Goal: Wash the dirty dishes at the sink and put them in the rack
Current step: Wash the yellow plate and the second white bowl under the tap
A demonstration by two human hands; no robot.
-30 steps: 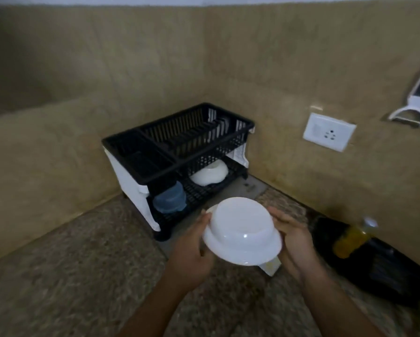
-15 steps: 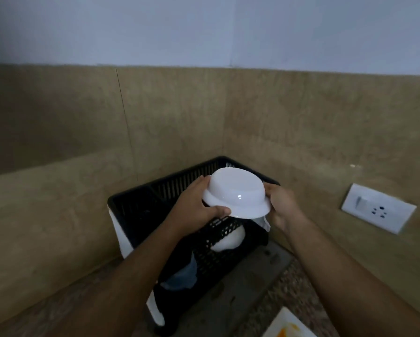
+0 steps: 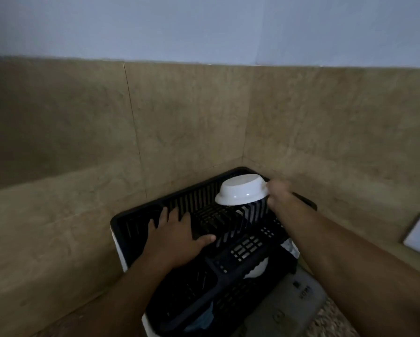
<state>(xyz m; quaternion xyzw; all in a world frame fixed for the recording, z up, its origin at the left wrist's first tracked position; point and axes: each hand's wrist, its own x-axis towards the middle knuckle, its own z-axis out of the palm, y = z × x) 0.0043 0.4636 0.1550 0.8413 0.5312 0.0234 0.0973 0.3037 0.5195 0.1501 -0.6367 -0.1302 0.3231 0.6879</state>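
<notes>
Hands: left hand (image 3: 179, 235) spread flat, holding nothing, over the rack (image 3: 136, 221) top tier's near-left; right hand (image 3: 278, 190) blurred, gripping the rim of the bowl (image 3: 241, 190). Bowl inverted, tilted on the far-right slats, right hand nearer. Release judged next.

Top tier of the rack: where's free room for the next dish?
Free: the slotted stretch of the black rack between the left hand and the upside-down white bowl, plus the near-right grid. Crowded: the far corner, where the right hand holds the bowl.
</notes>
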